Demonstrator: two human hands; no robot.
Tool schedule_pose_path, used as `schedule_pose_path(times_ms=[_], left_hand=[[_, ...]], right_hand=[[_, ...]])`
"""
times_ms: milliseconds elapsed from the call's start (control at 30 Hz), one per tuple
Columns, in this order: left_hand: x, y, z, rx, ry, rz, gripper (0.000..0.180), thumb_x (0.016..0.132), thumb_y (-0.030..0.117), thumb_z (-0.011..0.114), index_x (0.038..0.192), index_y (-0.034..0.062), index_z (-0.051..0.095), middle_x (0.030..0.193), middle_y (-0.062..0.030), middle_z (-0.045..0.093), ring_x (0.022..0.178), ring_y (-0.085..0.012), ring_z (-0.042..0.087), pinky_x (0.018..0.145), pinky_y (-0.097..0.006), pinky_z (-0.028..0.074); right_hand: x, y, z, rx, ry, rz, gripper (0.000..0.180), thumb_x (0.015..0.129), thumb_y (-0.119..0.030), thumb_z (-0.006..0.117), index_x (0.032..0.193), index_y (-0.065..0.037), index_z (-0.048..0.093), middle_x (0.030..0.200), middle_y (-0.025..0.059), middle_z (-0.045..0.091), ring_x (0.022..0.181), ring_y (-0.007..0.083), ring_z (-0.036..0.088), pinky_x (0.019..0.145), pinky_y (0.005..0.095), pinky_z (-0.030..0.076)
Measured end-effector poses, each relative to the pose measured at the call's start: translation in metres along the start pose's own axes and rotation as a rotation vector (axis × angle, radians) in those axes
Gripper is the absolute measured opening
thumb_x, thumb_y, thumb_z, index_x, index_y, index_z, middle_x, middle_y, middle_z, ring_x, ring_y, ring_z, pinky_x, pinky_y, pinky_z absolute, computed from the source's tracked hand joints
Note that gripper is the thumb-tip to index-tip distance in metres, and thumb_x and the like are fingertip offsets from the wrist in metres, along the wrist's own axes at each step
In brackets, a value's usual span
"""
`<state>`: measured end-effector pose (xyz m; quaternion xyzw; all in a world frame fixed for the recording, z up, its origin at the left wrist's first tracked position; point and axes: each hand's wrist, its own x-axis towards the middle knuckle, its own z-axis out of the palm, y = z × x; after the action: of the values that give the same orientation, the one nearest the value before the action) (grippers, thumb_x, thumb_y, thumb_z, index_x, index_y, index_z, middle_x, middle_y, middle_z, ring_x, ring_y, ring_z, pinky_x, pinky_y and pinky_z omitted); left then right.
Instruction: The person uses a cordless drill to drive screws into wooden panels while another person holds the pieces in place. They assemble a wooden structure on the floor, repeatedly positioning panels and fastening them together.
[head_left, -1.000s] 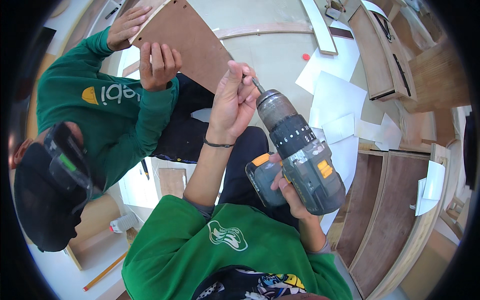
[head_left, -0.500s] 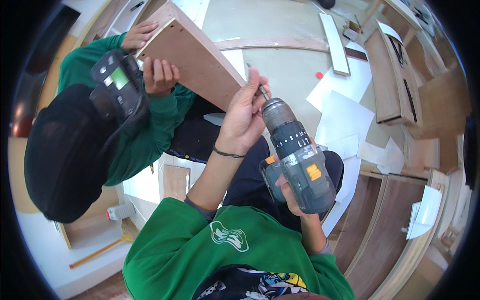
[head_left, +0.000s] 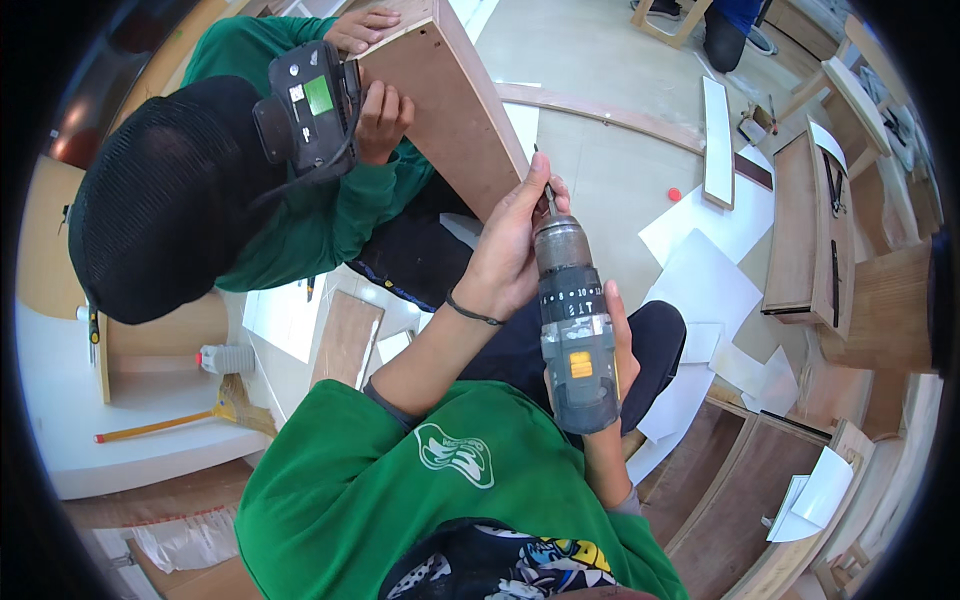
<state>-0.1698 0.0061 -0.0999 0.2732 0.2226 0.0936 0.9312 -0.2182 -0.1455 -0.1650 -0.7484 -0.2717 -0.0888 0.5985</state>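
Head view: at the left, a co-worker (head_left: 165, 190) in a black cap steadies a wooden box (head_left: 455, 120) with both hands (head_left: 384, 120), its broad panel turned toward the near side. The box's right edge slants down to just beside the person's left hand (head_left: 505, 245); the overlap makes it hard to tell whether they touch. That forearm reaches far and right, wrist banded, thumb uppermost, its fingers pinched around the drill bit (head_left: 550, 203) just ahead of the chuck. The power drill (head_left: 578, 335) lies in the middle, its tip pointing far and slightly left. The right hand (head_left: 622, 345) comes up from the near right, its fingers wrapped around the drill from below, one stretched along its side.

Tiled floor (head_left: 590, 150) stretches from the box's right edge to a long white board (head_left: 717, 145), crossed by a wooden strip (head_left: 610, 115). White sheets (head_left: 700, 265) and a wooden cabinet (head_left: 740, 510) bound the right side.
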Motion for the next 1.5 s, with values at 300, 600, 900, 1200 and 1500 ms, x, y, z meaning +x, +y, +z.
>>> schedule_pose_path(times_ms=[300, 600, 900, 1200, 1500], left_hand=[[-0.01, -0.005, -0.029, 0.175, -0.043, 0.127, 0.037, 0.096, 0.042, 0.046, 0.075, 0.0116, 0.046, 0.071, 0.0014, 0.047, 0.065, -0.0071, 0.047, 0.06, -0.02, 0.043], [-0.019, 0.004, -0.045, 0.174, -0.018, 0.131, 0.032, 0.098, 0.036, 0.044, 0.079, 0.01, 0.047, 0.074, 0.0, 0.047, 0.068, -0.0072, 0.047, 0.063, -0.02, 0.043], [-0.018, 0.002, -0.06, 0.21, 0.042, 0.083, 0.032, 0.097, 0.037, 0.045, 0.079, 0.0115, 0.048, 0.071, 0.0008, 0.049, 0.06, -0.007, 0.051, 0.057, -0.02, 0.047], [-0.004, -0.006, -0.062, 0.217, 0.056, 0.004, 0.032, 0.097, 0.037, 0.046, 0.079, 0.0103, 0.051, 0.073, 0.0005, 0.05, 0.066, -0.0069, 0.052, 0.061, -0.021, 0.046], [0.004, -0.021, -0.069, 0.18, 0.009, -0.035, 0.036, 0.096, 0.04, 0.046, 0.08, 0.0086, 0.053, 0.077, -0.0022, 0.051, 0.071, -0.0089, 0.05, 0.064, -0.023, 0.045]], right_hand=[[-0.033, 0.007, 0.036, 0.307, 0.039, 0.176, 0.08, 0.069, -0.013, 0.071, 0.138, 0.001, 0.033, 0.095, 0.0091, 0.065, 0.077, 0.0156, 0.065, 0.072, 0.0255, 0.051], [-0.042, -0.014, 0.047, 0.406, 0.022, 0.33, 0.079, 0.07, -0.012, 0.07, 0.138, 0.001, 0.032, 0.093, 0.0077, 0.065, 0.077, 0.0142, 0.064, 0.072, 0.0252, 0.05], [-0.049, -0.03, 0.053, 0.314, 0.013, 0.397, 0.081, 0.068, -0.016, 0.076, 0.137, 0.0, 0.036, 0.087, 0.0063, 0.066, 0.073, 0.0141, 0.064, 0.068, 0.0248, 0.052], [-0.05, -0.013, 0.05, 0.249, 0.002, 0.437, 0.084, 0.067, -0.016, 0.076, 0.138, 0.0, 0.033, 0.09, 0.0068, 0.065, 0.074, 0.0141, 0.064, 0.069, 0.0244, 0.051], [-0.053, -0.008, 0.04, 0.357, 0.002, 0.567, 0.086, 0.075, -0.029, 0.075, 0.139, 0.002, 0.027, 0.096, 0.0089, 0.065, 0.083, 0.0141, 0.064, 0.075, 0.0263, 0.051]])
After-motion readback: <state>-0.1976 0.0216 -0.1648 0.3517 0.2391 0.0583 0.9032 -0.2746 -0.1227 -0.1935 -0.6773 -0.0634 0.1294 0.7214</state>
